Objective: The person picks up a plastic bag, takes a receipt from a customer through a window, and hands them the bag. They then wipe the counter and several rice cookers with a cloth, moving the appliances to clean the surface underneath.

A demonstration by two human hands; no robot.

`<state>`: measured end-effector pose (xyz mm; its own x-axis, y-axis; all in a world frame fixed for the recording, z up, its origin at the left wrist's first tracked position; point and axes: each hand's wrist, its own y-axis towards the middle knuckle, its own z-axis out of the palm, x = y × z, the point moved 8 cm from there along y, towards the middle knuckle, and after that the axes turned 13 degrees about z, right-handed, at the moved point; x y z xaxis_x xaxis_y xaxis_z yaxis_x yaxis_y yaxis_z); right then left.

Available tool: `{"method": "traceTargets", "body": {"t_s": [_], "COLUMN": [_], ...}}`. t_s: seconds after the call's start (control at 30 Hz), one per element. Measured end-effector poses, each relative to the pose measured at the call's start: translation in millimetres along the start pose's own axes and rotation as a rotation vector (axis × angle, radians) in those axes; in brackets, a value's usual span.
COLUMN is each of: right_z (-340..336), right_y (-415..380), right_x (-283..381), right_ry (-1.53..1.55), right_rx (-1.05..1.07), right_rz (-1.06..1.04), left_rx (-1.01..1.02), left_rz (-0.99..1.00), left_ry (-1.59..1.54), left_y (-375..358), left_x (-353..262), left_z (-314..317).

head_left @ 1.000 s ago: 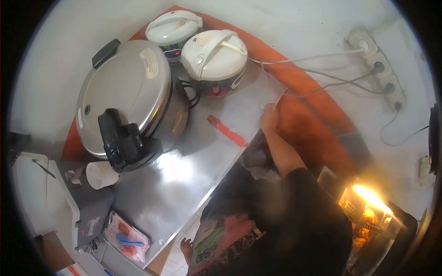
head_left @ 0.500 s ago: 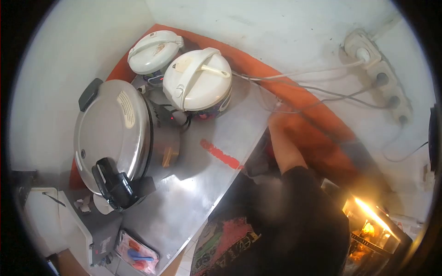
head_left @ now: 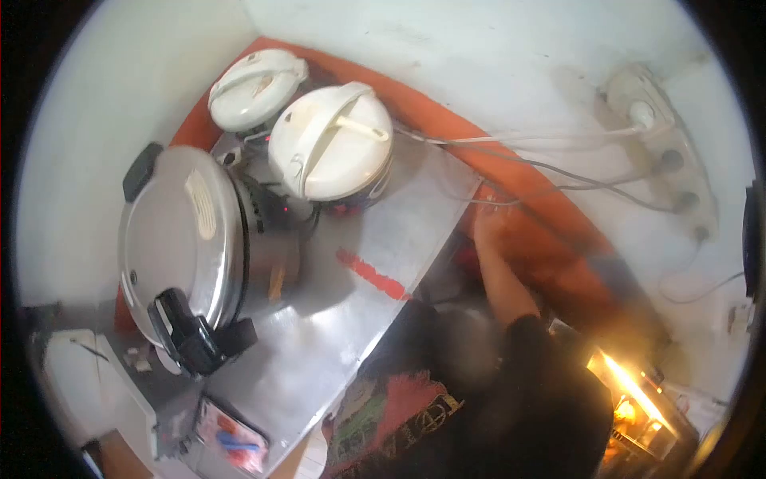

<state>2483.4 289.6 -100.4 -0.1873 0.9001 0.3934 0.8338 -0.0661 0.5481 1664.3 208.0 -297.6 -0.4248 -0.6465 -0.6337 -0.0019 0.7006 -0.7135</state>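
My right hand (head_left: 489,219) reaches down beside the far right corner of the metal counter (head_left: 319,343), against the orange wall panel (head_left: 550,239). Grey cables (head_left: 550,165) run just above and across that spot. Blur hides my fingers, so their grip and anything in them cannot be made out. My left hand is out of sight. On the counter stand a large steel cooker (head_left: 179,239) with black latches and two white-lidded rice cookers, one nearer (head_left: 331,144) and one farther (head_left: 257,89). A pale spoon-like handle (head_left: 363,129) lies on the nearer lid.
A power strip (head_left: 678,152) with plugs hangs on the right wall. A lit glass-fronted case (head_left: 634,407) glows at lower right. At lower left are a small tray (head_left: 231,435) with a blue utensil and a white lid-like panel (head_left: 100,391). A red streak (head_left: 373,274) marks the counter.
The view has shifted slightly, moving the cookers left in frame. My right hand sits slightly lower against the orange panel, clear of the counter's corner.
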Motion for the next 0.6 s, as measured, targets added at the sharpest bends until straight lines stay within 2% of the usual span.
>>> {"method": "traceTargets", "body": {"t_s": [0.07,0.13,0.2,0.27,0.3,0.4,0.43,0.47,0.53,0.6], "right_z": [13,37,109,120,93,62,65,76,102,152], "right_y": [-40,-90,-144,-158,-149,-137,-142,-150,-166,-186], "right_x": [-41,-89,-152,-154,-133,-114,-131,-153,-192,-250], "right_ry": [0.256,0.162,0.513,0.716,0.736,0.692,0.645,0.576,0.426,0.3], "right_rx": [0.397,0.644,0.9,1.051,1.078,1.231,1.261,1.287,1.326,1.348], "right_rz": [0.356,0.716,1.008,1.211,1.272,1.271,1.231,1.146,0.912,0.68], "left_rx": [-0.014,-0.019,-0.017,-0.009,-0.001,0.067,0.128,-0.042,0.034,-0.088], "left_rz": [0.0,-0.002,0.003,0.015,0.029,0.168,0.267,-0.033,0.504,0.407], "left_ry": [-0.013,-0.027,-0.047,-0.059,-0.072,-0.125,-0.144,-0.195,0.086,0.128], "left_y": [-8,-15,-18,-19,-18,-9,-6,-12,-15,-37], "left_x": [9,19,23,32,40,57,51,68,25,25], "left_z": [1,3,6,7,7,8,12,-3,0,0]}}
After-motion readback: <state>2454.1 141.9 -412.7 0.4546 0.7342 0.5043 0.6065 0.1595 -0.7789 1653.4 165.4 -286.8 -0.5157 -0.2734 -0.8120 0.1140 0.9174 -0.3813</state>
